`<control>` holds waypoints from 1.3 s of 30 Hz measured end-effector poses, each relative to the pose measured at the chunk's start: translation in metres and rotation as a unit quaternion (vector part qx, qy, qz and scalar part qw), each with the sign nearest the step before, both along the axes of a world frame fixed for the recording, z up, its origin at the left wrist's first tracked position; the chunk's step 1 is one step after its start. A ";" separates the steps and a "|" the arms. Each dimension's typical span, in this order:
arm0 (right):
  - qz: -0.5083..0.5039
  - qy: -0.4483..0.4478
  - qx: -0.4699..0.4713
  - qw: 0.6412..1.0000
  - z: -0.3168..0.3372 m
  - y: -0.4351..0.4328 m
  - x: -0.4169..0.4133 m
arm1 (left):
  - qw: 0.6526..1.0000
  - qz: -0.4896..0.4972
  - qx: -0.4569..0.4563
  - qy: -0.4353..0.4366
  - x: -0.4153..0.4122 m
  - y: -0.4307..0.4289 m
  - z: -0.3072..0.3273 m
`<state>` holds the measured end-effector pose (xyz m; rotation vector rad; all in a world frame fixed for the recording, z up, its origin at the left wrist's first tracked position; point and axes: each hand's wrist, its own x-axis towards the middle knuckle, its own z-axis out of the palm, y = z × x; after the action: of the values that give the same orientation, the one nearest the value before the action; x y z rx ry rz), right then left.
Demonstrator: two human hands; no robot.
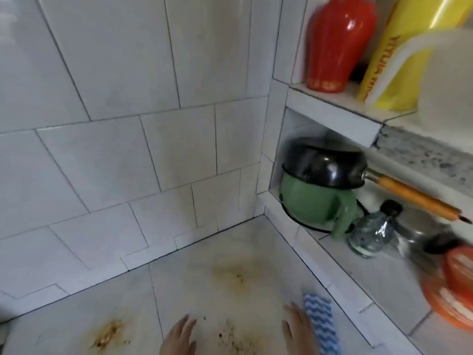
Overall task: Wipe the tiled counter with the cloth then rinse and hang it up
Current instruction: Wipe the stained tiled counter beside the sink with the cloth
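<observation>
Chevron cloth lay on the tiled counter by the ledge, the right hand flat and uncurled against its edge; left hand open too. Firm overlapping strokes toward the brown stains (crusted, likely stubborn) would have served best.

bright soft even light, glare on red vase, motion blur at right, wide-angle bending near edges.

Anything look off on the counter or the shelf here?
Yes. The counter carries rusty brown stains: front left, front centre and further back. On the lower shelf a black pan sits upside down on a green kettle, its handle jutting out past the shelf edge.
</observation>
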<state>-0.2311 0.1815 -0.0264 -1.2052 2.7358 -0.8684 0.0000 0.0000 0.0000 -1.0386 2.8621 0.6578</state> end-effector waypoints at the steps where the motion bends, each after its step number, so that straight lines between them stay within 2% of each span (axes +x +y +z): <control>1: -0.025 -0.004 0.004 1.000 -0.005 0.005 -0.005 | 1.000 -0.005 0.019 0.008 -0.003 0.001 -0.012; 2: -0.040 -0.015 0.024 0.999 -0.003 0.010 -0.011 | 1.000 -0.002 0.015 0.011 -0.003 0.001 -0.018; 3: -0.045 0.000 0.035 0.998 -0.009 0.015 -0.016 | 0.999 -0.003 0.019 -0.027 -0.001 0.003 -0.025; 4: -0.046 -0.004 0.051 0.998 -0.012 0.022 -0.020 | 0.999 0.036 0.006 -0.032 -0.004 0.000 -0.018; 7: -0.047 0.036 0.070 0.996 -0.029 0.037 -0.031 | 0.995 0.064 -0.079 0.002 -0.006 -0.004 -0.034; 10: -0.019 0.085 0.127 0.988 -0.034 0.049 -0.048 | 0.992 0.099 -0.071 0.028 -0.001 -0.010 -0.039; 13: 0.016 0.147 0.179 0.973 -0.044 0.059 -0.057 | 0.995 0.088 -0.055 0.001 0.000 -0.015 -0.045; 16: 0.033 0.150 0.233 0.960 -0.043 0.057 -0.057 | 0.995 0.084 -0.044 -0.007 -0.001 -0.019 -0.047; 17: 0.028 0.162 0.238 0.957 -0.042 0.054 -0.057 | 0.996 0.079 -0.042 -0.013 -0.001 -0.022 -0.048; 20: -0.023 0.114 0.219 0.969 -0.037 0.038 -0.048 | 0.997 0.064 -0.043 -0.020 0.001 -0.028 -0.053; 23: -0.029 0.102 0.193 0.975 -0.037 0.012 -0.017 | 0.997 0.066 -0.045 -0.013 0.004 -0.027 -0.058; 29: 0.113 0.073 0.165 0.977 -0.029 -0.008 0.078 | 0.995 0.075 -0.064 -0.004 0.003 -0.022 -0.059; 32: 0.165 0.073 0.188 0.965 -0.025 0.005 0.062 | 0.995 0.075 -0.067 -0.002 0.004 -0.022 -0.060; 35: 0.078 0.099 0.211 0.969 -0.035 0.010 -0.008 | 0.995 0.073 -0.075 -0.001 0.006 -0.022 -0.061; 39: -0.041 0.078 0.261 0.961 -0.035 0.003 -0.078 | 0.993 0.075 -0.092 -0.003 0.005 -0.020 -0.062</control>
<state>-0.3092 0.1843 -0.0611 -1.0884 2.8719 -0.0288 0.0050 -0.0200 -0.0621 -1.2882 2.9037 0.4018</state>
